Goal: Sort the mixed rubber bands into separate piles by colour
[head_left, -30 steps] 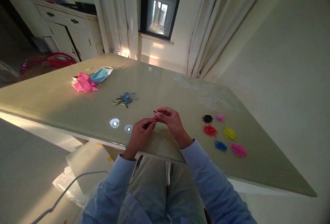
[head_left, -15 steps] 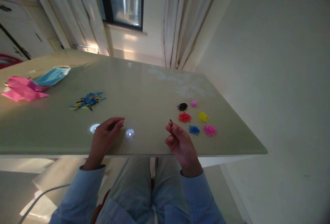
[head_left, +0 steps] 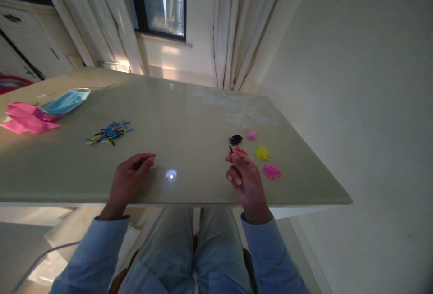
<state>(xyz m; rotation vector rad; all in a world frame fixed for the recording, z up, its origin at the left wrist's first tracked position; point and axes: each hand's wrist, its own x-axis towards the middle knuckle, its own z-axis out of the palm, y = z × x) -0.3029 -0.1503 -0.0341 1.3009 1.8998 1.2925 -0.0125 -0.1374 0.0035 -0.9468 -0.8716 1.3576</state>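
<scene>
My right hand (head_left: 246, 179) is raised over the table's right part, pinching a small black rubber band (head_left: 231, 149) between thumb and finger. Just beyond it lie a pile of black rubber bands (head_left: 235, 140) and a red pile (head_left: 241, 150), partly covered by my fingers. Farther right are a yellow pile (head_left: 262, 153), a bright pink pile (head_left: 272, 171) and a lighter pink one (head_left: 251, 135). My left hand (head_left: 130, 176) rests near the front edge, fingers closed together; whatever they hold is hidden. A mixed pile of blue, yellow and black bands (head_left: 111, 132) lies beyond it.
A blue face mask (head_left: 67, 102) and a folded pink sheet (head_left: 29, 118) lie at the left of the glossy table (head_left: 189, 127). A wall (head_left: 365, 104) runs along the right side. Curtains (head_left: 233, 28) and a window stand behind the table.
My right hand has moved slightly right and up with the black rubber band, now covering the blue pile and part of the red one. My left hand has shifted a little left.
</scene>
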